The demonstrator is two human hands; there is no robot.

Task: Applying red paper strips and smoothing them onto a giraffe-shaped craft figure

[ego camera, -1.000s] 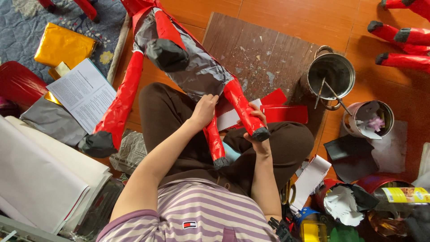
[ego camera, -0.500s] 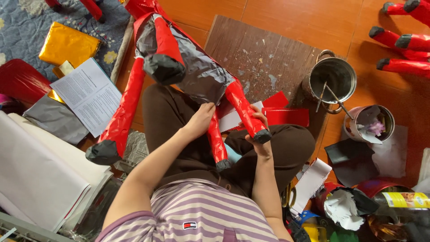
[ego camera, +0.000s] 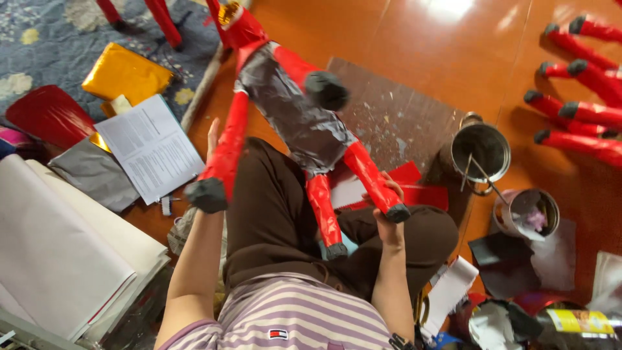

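Red-and-grey paper horse figure (ego camera: 295,123) held up over my lap. My right hand (ego camera: 387,223) grips one red rear leg by its black hoof, fingers (ego camera: 389,181) wrapped round. My left hand (ego camera: 212,139) sits behind a front leg. Metal pot (ego camera: 481,152) on orange floor (ego camera: 402,39) right; printed sheet (ego camera: 152,146) left.

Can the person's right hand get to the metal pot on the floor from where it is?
Probably yes. The right hand grips a red leg of the paper figure, and the metal pot stands close on that side with only bare board between them. It would have to let go first.
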